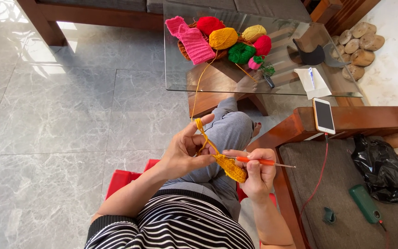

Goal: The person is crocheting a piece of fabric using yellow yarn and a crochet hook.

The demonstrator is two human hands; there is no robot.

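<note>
The right hand (257, 173) pinches an orange-handled crochet hook (259, 161) between thumb and fingers, its metal tip pointing away to the right. Just left of it, touching, hangs a small yellow crocheted piece (232, 168), also pinched by the left hand (187, 150); that hand's forefinger is raised with yellow yarn (200, 83) looped over it. Right of the right hand, a white phone (323, 115) lies on a wooden armrest (369, 117). Farther ahead, a glass table (180, 78) carries coloured yarn balls (241, 44) and a pink knitted strip (190, 39).
</note>
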